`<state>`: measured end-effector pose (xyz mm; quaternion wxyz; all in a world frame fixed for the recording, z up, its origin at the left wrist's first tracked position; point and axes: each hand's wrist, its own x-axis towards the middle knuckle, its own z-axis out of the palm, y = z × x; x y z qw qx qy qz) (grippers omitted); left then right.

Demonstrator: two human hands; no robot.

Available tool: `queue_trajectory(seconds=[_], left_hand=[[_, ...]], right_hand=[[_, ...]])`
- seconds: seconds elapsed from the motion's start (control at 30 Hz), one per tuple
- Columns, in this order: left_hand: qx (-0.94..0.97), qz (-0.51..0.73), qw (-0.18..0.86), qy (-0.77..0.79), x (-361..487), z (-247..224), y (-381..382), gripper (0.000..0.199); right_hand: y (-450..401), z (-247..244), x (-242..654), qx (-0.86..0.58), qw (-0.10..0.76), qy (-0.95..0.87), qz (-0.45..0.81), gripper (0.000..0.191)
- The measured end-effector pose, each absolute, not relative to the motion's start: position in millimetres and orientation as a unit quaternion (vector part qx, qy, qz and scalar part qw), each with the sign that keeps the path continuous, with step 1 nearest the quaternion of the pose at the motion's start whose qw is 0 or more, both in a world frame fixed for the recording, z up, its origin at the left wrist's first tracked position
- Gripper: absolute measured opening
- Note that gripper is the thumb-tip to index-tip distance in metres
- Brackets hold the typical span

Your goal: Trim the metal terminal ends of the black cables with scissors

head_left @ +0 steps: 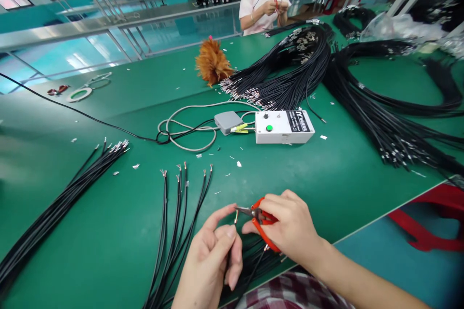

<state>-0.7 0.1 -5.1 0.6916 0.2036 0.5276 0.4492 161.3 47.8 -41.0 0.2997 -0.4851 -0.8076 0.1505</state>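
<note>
Between the thumb and fingers of my left hand (213, 253) is a black cable (228, 258), its stripped end pointing up. My right hand (290, 224) is closed round the red handles of small cutters (266, 217). The metal tips of the cutters meet the cable's thin end, close to my left index fingertip. Left of my hands, several black cables (177, 231) lie with their split ends fanned out. More dark cables (253, 263) lie under my hands, partly hidden by them and by the table edge.
A white box (284, 128) with a green button and a grey block (227, 122) stand ahead. Cable bundles lie left (65, 198) and right (290, 67). An orange feather duster (213, 63) is further back. Across the green table (145, 193), a person (266, 0) holds red-handled scissors.
</note>
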Motion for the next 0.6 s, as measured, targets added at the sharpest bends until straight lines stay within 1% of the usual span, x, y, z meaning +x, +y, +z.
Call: queue_trajectory(seconds=[0.07, 0.13, 0.37, 0.6], left_hand=[[0.212, 0.439, 0.692, 0.533, 0, -7, 0, 0.028], [0.223, 0.430, 0.690, 0.538, 0, -9, -1, 0.023], [0.289, 0.448, 0.596, 0.601, 6, -14, -2, 0.025], [0.294, 0.452, 0.588, 0.603, 7, -11, -2, 0.024]], right_hand=[[49, -37, 166, -0.493, 0.301, -0.801, 0.157, 0.048], [50, -32, 172, -0.492, 0.292, -0.806, 0.153, 0.046], [46, -23, 181, -0.469, 0.274, -0.832, 0.111, 0.036], [44, -26, 175, -0.450, 0.244, -0.856, 0.067, 0.031]])
